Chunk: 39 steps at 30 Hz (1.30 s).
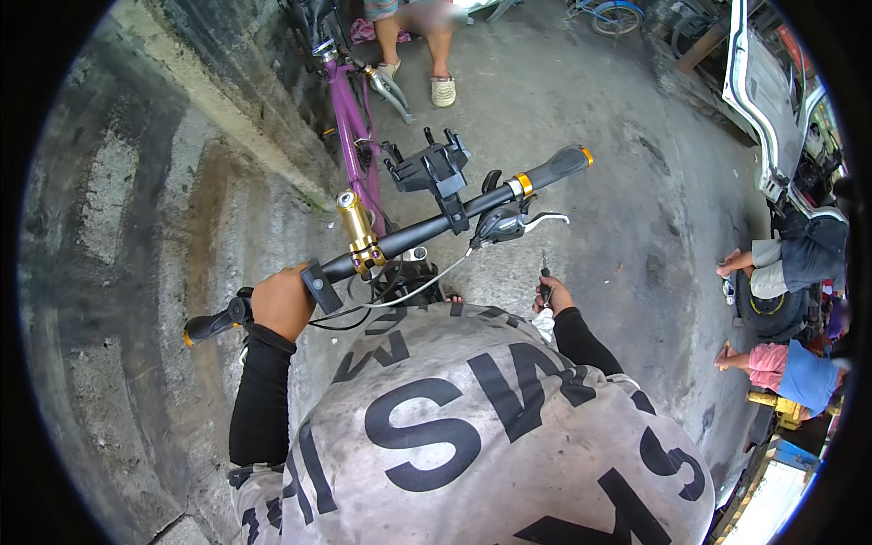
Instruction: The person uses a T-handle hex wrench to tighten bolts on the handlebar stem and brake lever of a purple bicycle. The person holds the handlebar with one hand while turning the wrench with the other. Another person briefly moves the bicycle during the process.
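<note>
A black bicycle handlebar slants across the middle, from lower left to upper right. My left hand is closed around its left part, beside a small black clamped-on box; most of the fingers are hidden. A gold stem and a black phone holder sit on the bar. Farther right are a brake lever and a black grip with orange ends. Below the bar's right side, my right hand is shut on a small dark-handled tool with a thin metal tip. Something white hangs below that hand.
A purple bicycle frame stands ahead by the concrete wall. A person in pale clogs is beyond it. Two people sit at the right near a tyre and an open white vehicle door. A blue bicycle is far back.
</note>
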### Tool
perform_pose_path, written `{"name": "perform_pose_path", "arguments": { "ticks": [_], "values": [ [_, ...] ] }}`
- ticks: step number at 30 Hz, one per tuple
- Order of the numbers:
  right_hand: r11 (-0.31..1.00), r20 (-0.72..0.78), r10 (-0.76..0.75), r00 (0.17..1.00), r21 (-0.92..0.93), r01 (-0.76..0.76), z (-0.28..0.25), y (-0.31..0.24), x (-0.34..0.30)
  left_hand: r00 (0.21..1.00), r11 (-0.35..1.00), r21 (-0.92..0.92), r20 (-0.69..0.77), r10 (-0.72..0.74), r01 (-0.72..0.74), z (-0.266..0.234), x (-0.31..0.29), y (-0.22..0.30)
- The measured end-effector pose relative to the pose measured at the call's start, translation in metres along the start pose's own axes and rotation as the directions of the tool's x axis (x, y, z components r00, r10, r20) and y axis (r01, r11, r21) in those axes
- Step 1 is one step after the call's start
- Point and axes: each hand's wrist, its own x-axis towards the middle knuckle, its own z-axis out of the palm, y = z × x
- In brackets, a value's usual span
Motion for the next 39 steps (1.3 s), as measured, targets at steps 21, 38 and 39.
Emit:
{"name": "perform_pose_path", "arguments": {
  "ticks": [21,38,39],
  "values": [
    [0.998,-0.104,-0.045,0.994,0.033,0.049,-0.053,0.002,0.022,0.999,0.991,-0.135,-0.043,0.01,-0.016,0.005,-0.006,-0.006],
    [0.909,-0.097,-0.413,0.906,0.024,0.417,-0.005,-0.016,-0.076,1.0,0.991,-0.13,-0.027,0.016,-0.019,-0.001,-0.009,-0.009],
    [0.871,-0.107,-0.484,0.868,0.041,0.49,0.002,-0.015,-0.095,0.999,0.991,-0.133,-0.028,0.019,-0.023,-0.002,-0.008,-0.01]
  ]
}}
